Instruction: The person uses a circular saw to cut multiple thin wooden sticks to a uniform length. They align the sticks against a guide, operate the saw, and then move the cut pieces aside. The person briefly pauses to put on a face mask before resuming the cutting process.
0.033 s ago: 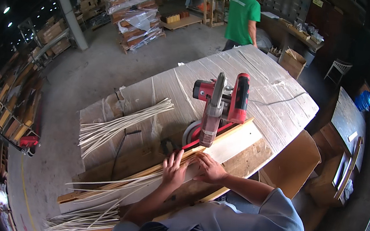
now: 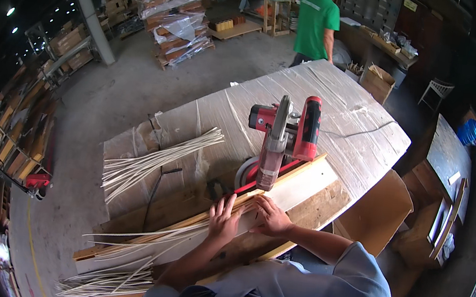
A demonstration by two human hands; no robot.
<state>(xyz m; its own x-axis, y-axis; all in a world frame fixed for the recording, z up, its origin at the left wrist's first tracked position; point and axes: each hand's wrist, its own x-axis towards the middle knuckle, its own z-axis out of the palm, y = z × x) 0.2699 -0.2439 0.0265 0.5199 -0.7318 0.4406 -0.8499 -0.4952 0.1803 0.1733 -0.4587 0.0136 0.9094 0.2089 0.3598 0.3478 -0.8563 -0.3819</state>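
Seen from the head camera, a person's left hand and right hand press flat, fingers spread, on a bundle of thin pale cane strips. The strips lie along a wooden fence just before a red miter saw on a plastic-covered workbench. Neither hand grips anything. A looser cane pile lies left.

Light blue short-sleeved shirt, loose and a bit wrinkled, small red print near the left chest. Bare forearms, bare left hand and right hand, no gloves.
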